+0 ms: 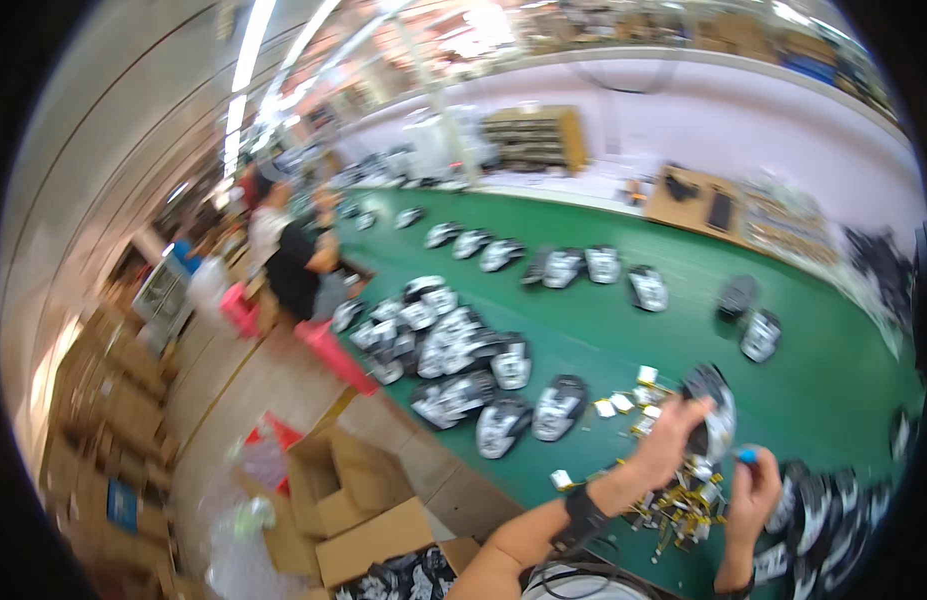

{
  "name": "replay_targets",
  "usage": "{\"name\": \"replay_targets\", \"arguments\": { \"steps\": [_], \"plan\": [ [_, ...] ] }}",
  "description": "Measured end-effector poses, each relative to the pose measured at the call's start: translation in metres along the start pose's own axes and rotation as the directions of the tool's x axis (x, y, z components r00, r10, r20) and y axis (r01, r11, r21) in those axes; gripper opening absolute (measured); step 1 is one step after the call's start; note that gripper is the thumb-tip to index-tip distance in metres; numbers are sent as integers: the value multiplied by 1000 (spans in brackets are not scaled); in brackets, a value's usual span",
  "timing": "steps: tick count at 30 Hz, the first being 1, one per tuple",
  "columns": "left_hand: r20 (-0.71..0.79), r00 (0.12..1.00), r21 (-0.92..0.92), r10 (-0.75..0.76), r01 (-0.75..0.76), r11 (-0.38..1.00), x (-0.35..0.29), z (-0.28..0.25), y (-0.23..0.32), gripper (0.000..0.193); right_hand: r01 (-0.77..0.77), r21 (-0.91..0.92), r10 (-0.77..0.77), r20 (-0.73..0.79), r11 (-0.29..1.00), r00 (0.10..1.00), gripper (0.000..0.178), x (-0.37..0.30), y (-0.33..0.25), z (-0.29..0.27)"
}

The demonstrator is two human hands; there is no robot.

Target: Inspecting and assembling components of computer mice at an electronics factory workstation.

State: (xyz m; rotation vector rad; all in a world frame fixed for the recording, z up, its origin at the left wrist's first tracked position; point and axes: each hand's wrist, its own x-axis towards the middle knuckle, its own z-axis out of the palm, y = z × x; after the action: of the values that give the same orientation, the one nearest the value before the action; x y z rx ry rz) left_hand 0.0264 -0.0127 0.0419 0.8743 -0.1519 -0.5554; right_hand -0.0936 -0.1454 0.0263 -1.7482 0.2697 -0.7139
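A green workbench (603, 330) sweeps across the frame; an open cardboard box (373, 540) stands at lower centre-left. Mid-frame lies a cluster of black-and-white shells (448, 342). At lower right, above scattered small parts (698, 500), the left hand (665, 440) curls round a mouse-shaped shell (721, 425). The right hand (753, 490), fingers drawn together, has a blue piece (746, 455) at its fingertips; whether gripped, I cannot tell.
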Motion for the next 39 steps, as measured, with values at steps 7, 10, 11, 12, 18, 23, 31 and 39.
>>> {"name": "replay_targets", "arguments": {
  "steps": [7, 10, 11, 12, 18, 23, 31, 39],
  "plan": [
    [291, 954, 387, -74, -46, 921, 116, 87, 13, 36, 307, -520, -130, 348, 797, 928, 36, -4, 12, 23],
    [313, 941, 693, -127, -135, 708, 187, 93, -60, 30, 283, -547, -59, 390, 788, 919, 38, -6, 20, 14],
    [302, 945, 740, -124, -151, 655, 208, 78, -78, 32, 323, -525, -110, 395, 787, 912, 40, -8, 17, 23],
    [195, 941, 764, -277, 31, 644, 210, 94, -97, 34, 317, -536, -116, 374, 783, 920, 42, -12, 25, 19],
    [518, 834, 854, 189, -494, -162, 218, 108, -123, 53, 294, -490, -109, 371, 820, 922, 41, -9, 35, 24],
    [380, 900, 853, 215, -251, -457, 234, 91, -70, 74, 402, -478, -246, 356, 781, 902, 35, -9, 29, 28],
    [333, 943, 810, 22, -274, -519, 224, 51, -72, 84, 322, -598, -143, 327, 734, 934, 41, -13, 7, 32],
    [571, 773, 764, 275, -624, 168, 202, 77, -13, 65, 192, -696, 58, 318, 692, 946, 48, -14, -10, 13]
  ]
}}
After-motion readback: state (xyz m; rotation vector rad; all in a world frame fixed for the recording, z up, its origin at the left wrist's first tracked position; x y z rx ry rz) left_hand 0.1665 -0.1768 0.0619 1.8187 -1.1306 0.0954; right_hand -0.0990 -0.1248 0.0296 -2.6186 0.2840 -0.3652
